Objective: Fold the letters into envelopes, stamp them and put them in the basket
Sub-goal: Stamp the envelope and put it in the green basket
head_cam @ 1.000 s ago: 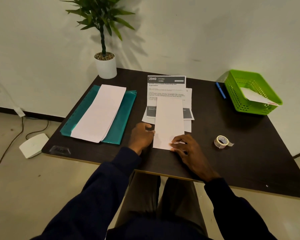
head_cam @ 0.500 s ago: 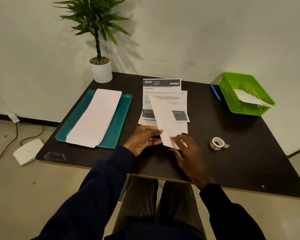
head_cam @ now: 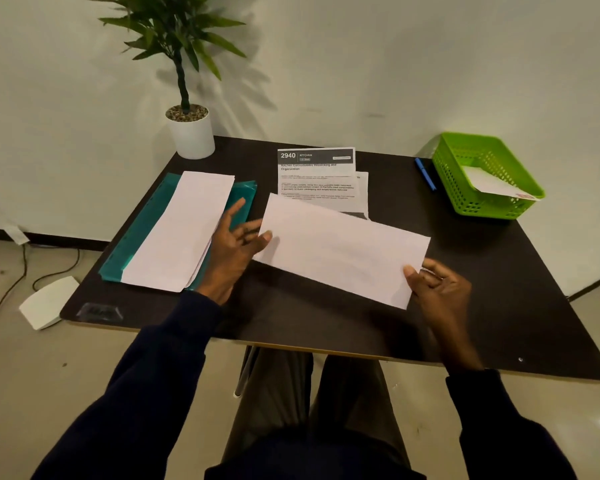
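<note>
1. White envelope (head_cam: pixel 343 247), or what looks like one, is up off the dark table (head_cam: pixel 499 306), lying crosswise and tilted. Only the right hand (head_cam: pixel 440 292) really has it, with the thumb on top of the near right corner and the other fingers curled underneath.
2. The left hand (head_cam: pixel 232 247) is spread wide with the fingers mostly straight. Its thumb tip just touches the envelope's left edge and, as far as I can see, grips nothing.
3. My worry is that, pinched at one corner, the long paper could sag, swing or slip free, or crease at the pinch.
4. If it drops, it would likely land askew on the printed letters (head_cam: pixel 317 181) just behind it.
5. The green basket (head_cam: pixel 478 206) sits well apart at the far right corner. I'd judge this envelope isn't ready for it yet.
</note>
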